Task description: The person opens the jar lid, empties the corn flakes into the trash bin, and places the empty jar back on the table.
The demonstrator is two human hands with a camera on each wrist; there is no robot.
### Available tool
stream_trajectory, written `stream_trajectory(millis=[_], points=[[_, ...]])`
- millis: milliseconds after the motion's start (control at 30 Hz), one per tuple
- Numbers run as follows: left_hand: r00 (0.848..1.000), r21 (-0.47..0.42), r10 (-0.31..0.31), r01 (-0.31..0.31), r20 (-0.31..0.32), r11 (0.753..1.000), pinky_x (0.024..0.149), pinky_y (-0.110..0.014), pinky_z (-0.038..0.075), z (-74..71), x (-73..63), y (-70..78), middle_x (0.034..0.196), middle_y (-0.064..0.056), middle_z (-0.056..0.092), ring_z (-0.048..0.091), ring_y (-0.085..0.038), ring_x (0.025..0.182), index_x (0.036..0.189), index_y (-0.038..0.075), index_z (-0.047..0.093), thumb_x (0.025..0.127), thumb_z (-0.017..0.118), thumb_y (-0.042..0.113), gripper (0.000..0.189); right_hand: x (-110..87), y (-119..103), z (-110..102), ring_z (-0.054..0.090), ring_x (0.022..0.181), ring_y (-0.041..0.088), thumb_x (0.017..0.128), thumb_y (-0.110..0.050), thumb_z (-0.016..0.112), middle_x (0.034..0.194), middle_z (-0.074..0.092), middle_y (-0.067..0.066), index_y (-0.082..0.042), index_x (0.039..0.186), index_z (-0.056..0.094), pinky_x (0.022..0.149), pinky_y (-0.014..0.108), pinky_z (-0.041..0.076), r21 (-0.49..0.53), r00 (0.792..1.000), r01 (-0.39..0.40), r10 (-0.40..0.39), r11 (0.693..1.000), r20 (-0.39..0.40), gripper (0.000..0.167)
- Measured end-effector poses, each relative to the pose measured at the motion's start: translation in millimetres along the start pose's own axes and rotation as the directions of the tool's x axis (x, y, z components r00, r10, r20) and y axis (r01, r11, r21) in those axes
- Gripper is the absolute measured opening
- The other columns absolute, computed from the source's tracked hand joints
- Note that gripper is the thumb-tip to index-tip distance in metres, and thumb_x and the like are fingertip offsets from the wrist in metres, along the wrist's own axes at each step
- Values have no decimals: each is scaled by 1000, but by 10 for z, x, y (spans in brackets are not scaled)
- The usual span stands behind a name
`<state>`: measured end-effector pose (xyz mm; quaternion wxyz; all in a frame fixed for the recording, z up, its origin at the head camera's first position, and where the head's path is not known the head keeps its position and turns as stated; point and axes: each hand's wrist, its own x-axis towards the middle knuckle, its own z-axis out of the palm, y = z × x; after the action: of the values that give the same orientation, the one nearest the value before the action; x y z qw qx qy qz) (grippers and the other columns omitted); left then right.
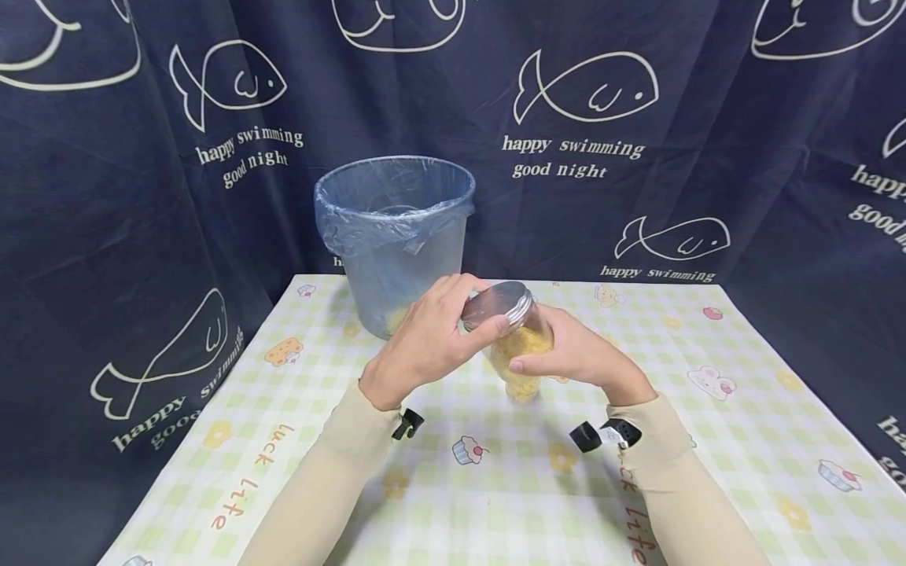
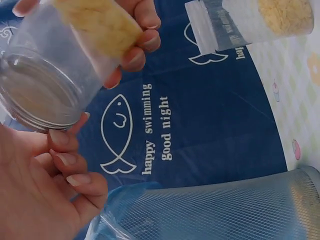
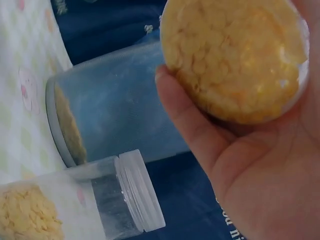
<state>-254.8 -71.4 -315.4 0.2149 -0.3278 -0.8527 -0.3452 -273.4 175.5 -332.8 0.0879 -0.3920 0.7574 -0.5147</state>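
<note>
2 long, close-fitting beige sleeves [image 1: 324, 483] were worn, lightly creased. By the left hand [image 1: 432, 334], a small black device [image 1: 408, 424] was seen at the cuff; by the right hand [image 1: 580, 346], 2 black pieces [image 1: 584, 437] were joined by a whitish part [image 1: 609, 435].

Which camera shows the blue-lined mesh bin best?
Head view: the blue-lined mesh bin shows its full rim, with only some lower side hidden by the left hand. Left wrist crops it at the bottom edge. Right wrist shows its base and side, but its upper part is behind the held jar and right hand.
</note>
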Motion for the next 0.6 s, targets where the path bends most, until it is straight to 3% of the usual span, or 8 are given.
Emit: stream_trajectory(millis=[200, 367, 600], points=[[996, 21, -93, 93, -1, 995, 77, -29, 49, 8, 0, 5, 98, 14, 58, 55, -7, 91, 110, 29, 60, 94, 53, 72, 47, 16, -2, 5, 66, 113, 23, 83, -19, 84, 130, 67, 2, -14, 146, 53, 100, 27, 50, -110, 997, -56, 51, 992, -51, 70], [989, 32, -147, 147, -3, 989, 76, -30, 48, 4, -2, 16, 97, 14, 57, 55, -7, 92, 108, 30, 59, 91, 52, 77, 50, 26, 3, 8, 66, 109, 24, 83, -19, 84, 129, 67, 3, -13, 146, 53, 96, 27, 53, -116, 997, -53, 47, 992, -56, 70], [981, 41, -195, 196, -20, 980, 69, -31, 47, 12, -1, 29, 88, 10, 53, 53, -9, 83, 96, 31, 54, 91, 50, 79, 49, 38, 3, 21, 66, 111, 22, 83, -20, 85, 129, 68, 2, -14, 146, 52, 101, 28, 50, -119, 997, -59, 52, 991, -65, 72]])
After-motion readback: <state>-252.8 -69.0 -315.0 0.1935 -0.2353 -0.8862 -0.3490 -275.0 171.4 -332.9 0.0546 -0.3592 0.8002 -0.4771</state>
